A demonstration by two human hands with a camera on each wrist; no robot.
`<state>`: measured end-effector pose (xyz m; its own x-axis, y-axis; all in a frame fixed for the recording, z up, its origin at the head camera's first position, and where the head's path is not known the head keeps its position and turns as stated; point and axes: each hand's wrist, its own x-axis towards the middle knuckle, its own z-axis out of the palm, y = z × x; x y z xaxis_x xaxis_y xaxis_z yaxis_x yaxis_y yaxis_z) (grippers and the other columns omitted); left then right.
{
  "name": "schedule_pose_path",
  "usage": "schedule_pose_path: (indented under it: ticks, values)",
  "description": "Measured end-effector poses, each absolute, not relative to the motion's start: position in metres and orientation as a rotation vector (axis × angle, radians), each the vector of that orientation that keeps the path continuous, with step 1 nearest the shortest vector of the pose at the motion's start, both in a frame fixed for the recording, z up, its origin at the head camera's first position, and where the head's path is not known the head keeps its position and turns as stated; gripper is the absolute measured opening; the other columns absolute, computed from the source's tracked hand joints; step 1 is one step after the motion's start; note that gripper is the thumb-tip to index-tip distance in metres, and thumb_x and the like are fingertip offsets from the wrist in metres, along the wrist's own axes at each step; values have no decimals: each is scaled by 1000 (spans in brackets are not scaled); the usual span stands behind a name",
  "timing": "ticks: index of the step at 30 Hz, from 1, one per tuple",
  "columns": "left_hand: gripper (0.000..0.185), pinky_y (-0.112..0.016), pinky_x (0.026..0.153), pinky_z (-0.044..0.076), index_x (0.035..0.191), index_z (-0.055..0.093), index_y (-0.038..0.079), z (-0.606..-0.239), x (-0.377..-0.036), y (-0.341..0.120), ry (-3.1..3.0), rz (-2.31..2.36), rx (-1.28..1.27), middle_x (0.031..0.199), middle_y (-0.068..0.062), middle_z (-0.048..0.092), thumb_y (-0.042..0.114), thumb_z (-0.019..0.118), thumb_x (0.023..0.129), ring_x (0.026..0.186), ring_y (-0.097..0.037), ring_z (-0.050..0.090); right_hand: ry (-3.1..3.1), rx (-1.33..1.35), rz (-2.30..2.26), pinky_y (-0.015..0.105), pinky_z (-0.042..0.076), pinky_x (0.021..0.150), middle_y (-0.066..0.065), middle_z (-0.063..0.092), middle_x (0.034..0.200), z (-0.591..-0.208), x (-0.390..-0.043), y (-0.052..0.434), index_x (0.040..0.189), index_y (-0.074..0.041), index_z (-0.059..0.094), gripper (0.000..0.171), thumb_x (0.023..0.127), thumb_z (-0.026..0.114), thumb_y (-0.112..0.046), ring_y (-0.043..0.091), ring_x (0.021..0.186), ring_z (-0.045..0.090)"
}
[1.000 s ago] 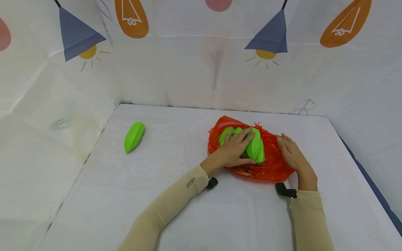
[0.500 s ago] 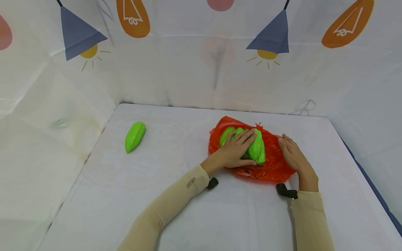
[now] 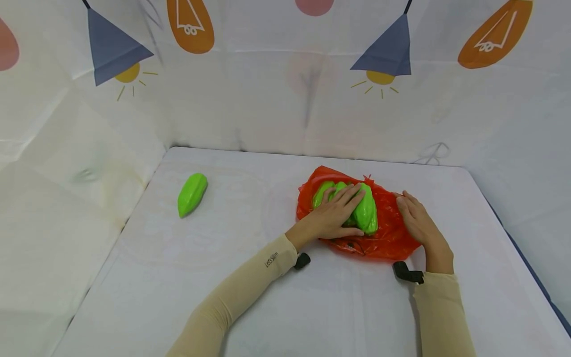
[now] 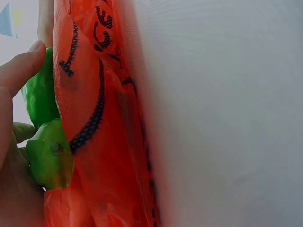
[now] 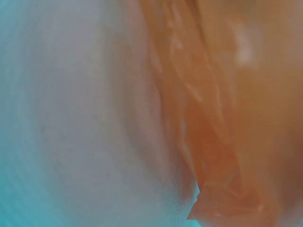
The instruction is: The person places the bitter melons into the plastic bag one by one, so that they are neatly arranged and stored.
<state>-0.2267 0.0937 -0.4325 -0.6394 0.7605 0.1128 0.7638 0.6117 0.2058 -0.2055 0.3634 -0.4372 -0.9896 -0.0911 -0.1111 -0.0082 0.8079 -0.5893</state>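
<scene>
Several glossy bright green, elongated fruit-like pieces [image 3: 365, 213] with lengthwise ridges lie bunched on a crinkled red plastic bag [image 3: 388, 233] at the right of the table. Over them rests my left hand [image 3: 332, 215], its fingers spread across the tops and its thumb toward the near side. The left wrist view shows a thumb beside a green piece [image 4: 49, 153] and the bag's printed side [image 4: 104, 161]. My right hand [image 3: 417, 218] lies with straight fingers along the bag's right edge. In the right wrist view the bag [image 5: 213, 142] is blurred and close.
A single similar green piece [image 3: 192, 195] lies at the far left of the white table [image 3: 250, 223]. White cloth with printed lamps hangs behind the table [image 3: 267, 109] and at both sides. Black wrist devices [image 3: 407, 272] sit beneath the sleeves.
Both hands, the bag and the green pieces hold their places. The whole head view has shifted very slightly.
</scene>
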Motion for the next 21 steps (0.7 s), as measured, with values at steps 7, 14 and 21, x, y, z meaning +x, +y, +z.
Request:
schedule_pose_path:
  ticks: [7,14,21]
  values:
    - [101,-49,119,17,159,8,13,-427,-227,92,-2792,-357,-1342,166,-5,4,69,53,88,153,-21,7,2855,-78,-931,77,13,107,30,9,160,-436,-204,363,153,-2,27,64,107,19,-46,55,144,8]
    - [112,-44,117,22,159,8,12,-407,-225,75,-2715,-455,-1387,166,-1,8,75,57,81,152,-16,10,2846,-81,-936,77,12,107,29,9,160,-435,-205,361,153,-4,28,66,106,18,-49,54,144,7]
    - [117,-38,119,16,159,7,16,-380,-220,60,-2681,-622,-1416,165,1,12,73,66,75,148,-12,20,2835,-92,-939,76,12,108,30,9,160,-433,-204,360,153,-3,27,66,106,17,-48,54,144,8]
